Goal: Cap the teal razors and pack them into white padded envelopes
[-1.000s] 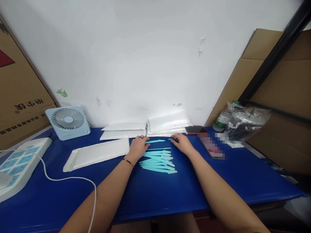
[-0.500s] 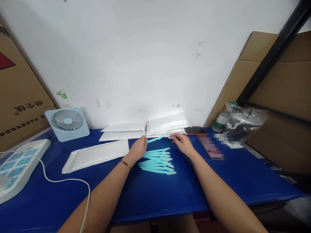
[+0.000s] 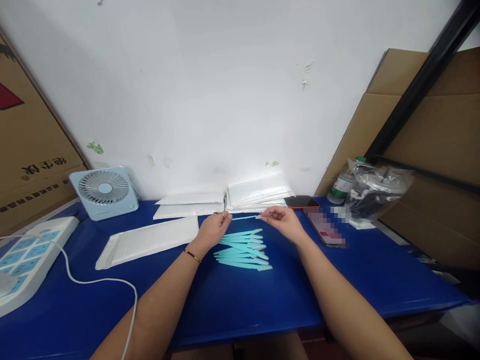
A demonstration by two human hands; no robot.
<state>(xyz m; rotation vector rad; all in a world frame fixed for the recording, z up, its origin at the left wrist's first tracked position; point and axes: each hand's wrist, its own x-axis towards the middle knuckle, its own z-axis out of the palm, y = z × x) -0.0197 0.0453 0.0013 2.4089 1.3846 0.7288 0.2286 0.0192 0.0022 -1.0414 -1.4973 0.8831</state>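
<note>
My left hand (image 3: 215, 228) pinches the handle end of a turquoise eyebrow razor (image 3: 243, 218), held level above the table. At its other end is a small whitish blade cap (image 3: 258, 216), pinched between the thumb and fingertips of my right hand (image 3: 282, 221). The cap meets the razor's blade end; how far it sits over the blade I cannot make out. Just below my hands lie several more turquoise eyebrow razors (image 3: 243, 254) in a loose row, their pale blade ends pointing right.
White padded mailers (image 3: 258, 191) are stacked against the wall, and one mailer (image 3: 150, 242) lies left. A blue fan (image 3: 105, 192), a power strip (image 3: 37, 260) and its white cable (image 3: 101, 280) occupy the left side. Phones (image 3: 324, 227), a bottle (image 3: 340, 187) and a bagged cup (image 3: 375, 195) stand right.
The razor and the cap have come together; before, a gap lay between them. The razor has turned to a more level line. The razors on the table have not moved.
</note>
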